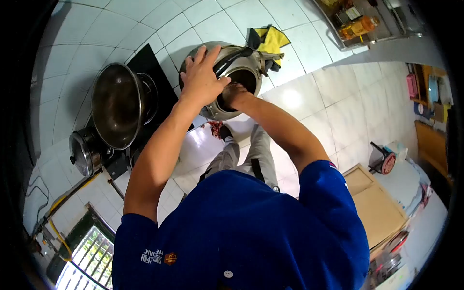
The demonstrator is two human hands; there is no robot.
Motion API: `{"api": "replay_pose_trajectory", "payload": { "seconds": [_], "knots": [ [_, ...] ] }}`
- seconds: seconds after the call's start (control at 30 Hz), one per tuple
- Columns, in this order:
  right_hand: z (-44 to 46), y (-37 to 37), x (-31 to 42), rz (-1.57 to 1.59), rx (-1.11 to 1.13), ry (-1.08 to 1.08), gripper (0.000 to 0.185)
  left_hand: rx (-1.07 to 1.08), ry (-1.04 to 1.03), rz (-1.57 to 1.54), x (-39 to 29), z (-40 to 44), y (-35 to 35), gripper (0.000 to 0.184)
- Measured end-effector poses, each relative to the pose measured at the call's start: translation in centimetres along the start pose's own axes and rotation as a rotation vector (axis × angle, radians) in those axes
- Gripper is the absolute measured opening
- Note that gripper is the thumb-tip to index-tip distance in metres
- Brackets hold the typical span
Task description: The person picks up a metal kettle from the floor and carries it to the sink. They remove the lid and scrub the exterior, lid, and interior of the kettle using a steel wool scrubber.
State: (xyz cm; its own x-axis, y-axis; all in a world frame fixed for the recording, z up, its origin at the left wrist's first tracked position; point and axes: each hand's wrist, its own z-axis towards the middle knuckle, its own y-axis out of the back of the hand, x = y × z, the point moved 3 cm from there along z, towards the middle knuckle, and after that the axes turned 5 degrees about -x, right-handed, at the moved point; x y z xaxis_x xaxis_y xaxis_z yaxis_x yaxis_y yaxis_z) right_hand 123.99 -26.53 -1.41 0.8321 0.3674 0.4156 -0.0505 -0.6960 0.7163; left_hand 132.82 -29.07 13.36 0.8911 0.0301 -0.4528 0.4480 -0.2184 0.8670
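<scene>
A large metal kettle (212, 114) with a black handle (232, 61) sits on the tiled counter, its round opening facing me. My left hand (203, 72) lies on the kettle's side with fingers spread, the thumb near the opening's rim. My right hand (236, 94) reaches into the opening. Its fingers are hidden in the dark inside, so whether they hold anything does not show. Against the kettle's far right side lies a crumpled yellow and black cloth (271, 40).
Left of the kettle, a large wok (116, 106) stands on a black stove (162, 72), with a lidded pot (83, 153) beside it. A tray (333, 29) holding an oil bottle (358, 28) is at upper right. A wooden board (377, 208) is at right.
</scene>
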Motion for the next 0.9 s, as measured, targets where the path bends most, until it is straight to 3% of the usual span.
{"api": "replay_pose_trajectory", "payload": {
  "seconds": [0.07,0.17,0.3,0.4,0.5,0.53,0.6,0.67,0.8,0.9],
  "knots": [
    [3.7,-4.2,0.4,0.248,-0.148,0.140,0.039,-0.048,-0.011,0.006,-0.1,-0.2,0.1,0.082],
    [5.2,-4.3,1.7,0.261,0.012,0.173,0.033,-0.058,-0.048,0.005,0.1,-0.2,-0.1,0.081],
    [4.7,-4.0,3.5,0.254,-0.127,0.215,0.031,-0.060,-0.083,0.010,-0.3,-0.2,0.0,0.082],
    [4.1,-3.2,2.4,0.099,-0.197,0.163,0.029,-0.091,-0.115,0.082,-1.0,-0.5,0.2,0.081],
    [4.1,-1.5,-0.1,-0.174,-0.062,-0.011,0.035,-0.107,-0.041,0.024,-0.1,-0.8,0.1,0.081],
    [4.5,-1.5,-0.7,-0.519,-0.024,0.184,0.035,-0.116,-0.035,0.030,0.0,-0.8,0.4,0.081],
    [3.0,-0.4,-0.7,-0.617,0.013,0.249,0.034,-0.095,-0.001,-0.023,0.1,-0.9,0.5,0.081],
    [3.1,-0.5,0.3,-0.402,-0.024,0.228,0.034,-0.103,-0.032,0.017,-0.2,-0.8,0.3,0.081],
    [4.6,-1.4,3.5,0.387,-0.075,0.221,0.034,-0.092,-0.010,0.062,-1.2,-1.1,0.2,0.081],
    [4.5,-1.4,3.5,0.530,-0.066,0.222,0.034,-0.077,-0.003,0.052,-1.5,-1.3,0.1,0.080]
  ]
}}
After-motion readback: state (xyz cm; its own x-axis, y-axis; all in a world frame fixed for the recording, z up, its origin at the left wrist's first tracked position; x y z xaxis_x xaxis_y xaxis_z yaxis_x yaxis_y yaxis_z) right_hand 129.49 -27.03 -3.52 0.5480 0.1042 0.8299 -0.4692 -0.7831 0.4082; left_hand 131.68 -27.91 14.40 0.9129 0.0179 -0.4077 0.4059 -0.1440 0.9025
